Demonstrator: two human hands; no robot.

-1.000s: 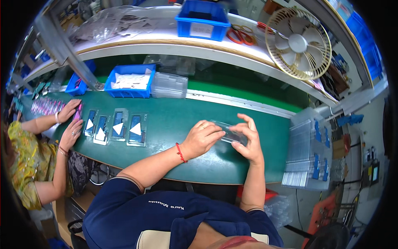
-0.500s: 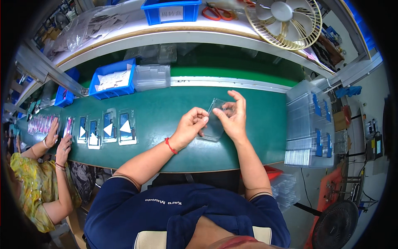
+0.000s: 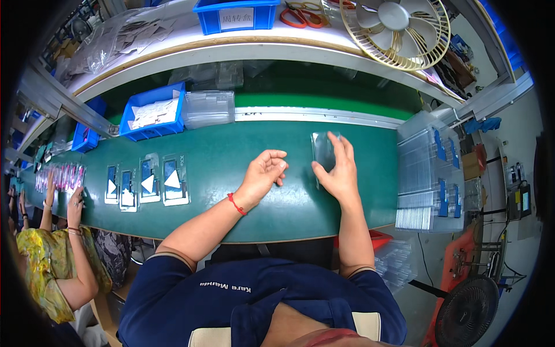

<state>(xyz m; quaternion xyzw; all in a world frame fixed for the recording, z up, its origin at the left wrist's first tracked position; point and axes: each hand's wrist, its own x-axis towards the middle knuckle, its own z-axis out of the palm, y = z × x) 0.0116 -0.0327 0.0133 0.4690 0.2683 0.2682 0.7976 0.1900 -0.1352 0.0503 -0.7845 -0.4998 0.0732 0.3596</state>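
Note:
In my right hand [image 3: 340,173] is a thin clear plastic blister shell [image 3: 322,149], pinched between thumb and fingers and standing nearly upright over the green table [image 3: 231,150]. Fingers curled and thumb against them, my left hand [image 3: 265,176] is closed to the left of the shell, apart from it, and nothing shows in it. Left of that hand lie several clear blister packs [image 3: 174,179] in a row, each with a dark item and a white paper piece.
A blue bin of white paper pieces [image 3: 153,114] stands at the back beside stacked clear shells [image 3: 209,109]. More clear shells [image 3: 425,173] are piled at the right edge. A co-worker's hand [image 3: 75,202] is near pink packs [image 3: 60,176]. A fan [image 3: 395,17] sits on the shelf.
The right hand has moved to the right with the clear shell, away from the left hand, which has let go of it. The co-worker's hands have shifted left with a pink pack.

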